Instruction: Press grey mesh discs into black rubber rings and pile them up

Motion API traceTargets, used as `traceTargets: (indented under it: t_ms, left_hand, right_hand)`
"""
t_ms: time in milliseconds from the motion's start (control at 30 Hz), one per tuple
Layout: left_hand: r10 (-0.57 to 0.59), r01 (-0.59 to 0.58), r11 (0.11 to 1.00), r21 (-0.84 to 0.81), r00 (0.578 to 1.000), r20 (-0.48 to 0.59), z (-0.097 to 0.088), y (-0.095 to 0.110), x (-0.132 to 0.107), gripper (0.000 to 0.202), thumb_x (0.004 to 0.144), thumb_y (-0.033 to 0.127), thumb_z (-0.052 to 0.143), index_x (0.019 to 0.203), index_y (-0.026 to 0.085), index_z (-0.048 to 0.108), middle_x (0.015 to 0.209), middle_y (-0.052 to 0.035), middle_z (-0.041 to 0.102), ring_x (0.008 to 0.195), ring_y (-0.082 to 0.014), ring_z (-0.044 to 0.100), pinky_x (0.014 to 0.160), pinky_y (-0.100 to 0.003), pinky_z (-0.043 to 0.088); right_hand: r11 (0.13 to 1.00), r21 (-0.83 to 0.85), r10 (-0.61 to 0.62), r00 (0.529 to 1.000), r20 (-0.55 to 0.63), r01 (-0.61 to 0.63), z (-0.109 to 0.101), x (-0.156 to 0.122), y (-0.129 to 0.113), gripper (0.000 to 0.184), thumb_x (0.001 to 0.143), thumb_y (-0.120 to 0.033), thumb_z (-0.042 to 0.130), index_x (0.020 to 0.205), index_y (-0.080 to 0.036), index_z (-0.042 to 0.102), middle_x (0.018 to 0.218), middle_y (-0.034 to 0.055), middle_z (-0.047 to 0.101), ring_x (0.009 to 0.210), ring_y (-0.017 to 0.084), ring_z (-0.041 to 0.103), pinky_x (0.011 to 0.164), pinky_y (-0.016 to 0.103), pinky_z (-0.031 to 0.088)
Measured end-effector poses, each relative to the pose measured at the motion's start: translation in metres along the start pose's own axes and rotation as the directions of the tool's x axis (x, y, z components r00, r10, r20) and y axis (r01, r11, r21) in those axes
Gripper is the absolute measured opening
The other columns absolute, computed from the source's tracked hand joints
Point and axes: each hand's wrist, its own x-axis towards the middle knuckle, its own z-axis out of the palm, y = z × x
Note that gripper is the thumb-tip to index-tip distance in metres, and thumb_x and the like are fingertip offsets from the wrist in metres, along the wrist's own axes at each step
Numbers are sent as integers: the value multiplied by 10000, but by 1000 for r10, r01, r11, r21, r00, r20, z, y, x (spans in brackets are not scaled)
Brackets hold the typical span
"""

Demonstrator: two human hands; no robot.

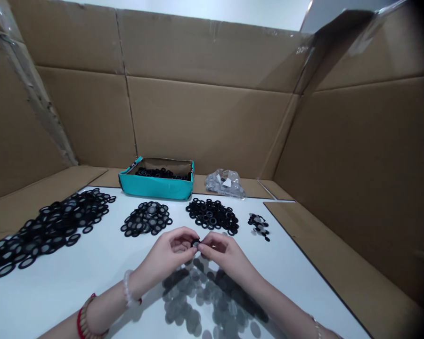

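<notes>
Between the fingertips of both hands is a small black ring with a pale grey centre. My left hand is closed in a pinch on its left side. My right hand pinches it from the right, fingers curled and partly hiding it. Below the hands, many thin grey discs lie scattered on the white table. Just behind the hands is a pile of black rings with open centres. Left of that sits a smaller pile of rings with grey centres.
A large heap of grey-centred rings spreads along the left. A turquoise box holding black rings stands at the back, beside a clear plastic bag. Small black and grey pieces lie right. Cardboard walls enclose the white table.
</notes>
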Motion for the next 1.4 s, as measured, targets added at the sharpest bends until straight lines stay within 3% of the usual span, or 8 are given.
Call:
traceTargets:
  t_ms: [233, 500, 733, 900, 1033, 1100, 1267, 1400]
  left_hand:
    - [-147, 146, 979, -143, 989, 0, -1, 5, -1, 231, 610, 188, 668, 830, 152, 608, 782, -26, 608, 757, -170, 562, 668, -263, 445]
    - [-162, 167, 971, -174, 986, 38, 2, 10, -3, 219, 564, 182, 678, 758, 142, 584, 609, 19, 560, 579, -127, 523, 576, -251, 415]
    - [-113, 106, 982, -157, 993, -36, 0, 13, -4, 239, 581, 204, 701, 792, 145, 606, 719, -14, 603, 706, -155, 559, 655, -261, 446]
    - [-171, 146, 970, -193, 978, -116, 2, 14, -7, 277, 589, 237, 711, 836, 152, 619, 835, -51, 647, 816, -196, 587, 710, -279, 453]
    - [-199, 170, 949, -267, 976, -86, 4, 5, -7, 306, 649, 277, 679, 917, 152, 602, 875, -64, 645, 804, -193, 602, 706, -281, 458]
    - [-147, 135, 966, -221, 988, -40, 3, 0, -5, 287, 683, 276, 656, 932, 153, 585, 881, -65, 630, 791, -189, 604, 712, -286, 466]
    - [133, -132, 982, 136, 991, 7, -2, -5, -4, 247, 746, 181, 574, 992, 194, 563, 901, -42, 600, 881, -190, 574, 815, -285, 436]
    - [147, -144, 957, 251, 989, 5, -2, -2, -6, 238, 746, 144, 535, 971, 209, 576, 854, -27, 594, 858, -187, 557, 800, -277, 425]
  right_hand:
    - [991, -15, -136, 990, -41, 135, 4, -6, -5, 258, 785, -341, 594, 625, -176, 475, 623, -28, 453, 616, 119, 449, 577, 226, 354]
    - [930, -223, -308, 950, -45, 291, 6, -14, -10, 206, 829, -243, 533, 637, -184, 491, 659, -5, 481, 673, 148, 470, 635, 259, 358]
    - [950, -177, -264, 965, -14, 257, 1, -8, -7, 234, 836, -271, 533, 634, -184, 453, 650, -12, 466, 646, 135, 454, 613, 251, 354]
    - [959, -158, -233, 972, 19, 233, 1, -7, -3, 240, 842, -307, 529, 651, -185, 450, 651, -12, 474, 639, 129, 453, 613, 242, 371]
    - [952, -199, -227, 973, 38, 230, 1, -7, -1, 153, 848, -294, 524, 747, -185, 490, 723, -1, 503, 691, 137, 475, 653, 241, 389]
    - [948, -227, -219, 975, 49, 224, -1, -6, 0, 131, 855, -285, 513, 772, -185, 504, 737, 0, 507, 705, 140, 477, 657, 240, 387]
    - [930, -303, -182, 977, 108, 206, -2, -5, -3, 136, 855, -239, 501, 732, -181, 492, 690, -23, 486, 668, 126, 447, 625, 228, 353]
    - [920, -345, -158, 982, 103, 184, 1, -10, -7, 174, 843, -206, 493, 681, -184, 433, 669, -36, 459, 646, 117, 434, 586, 217, 327]
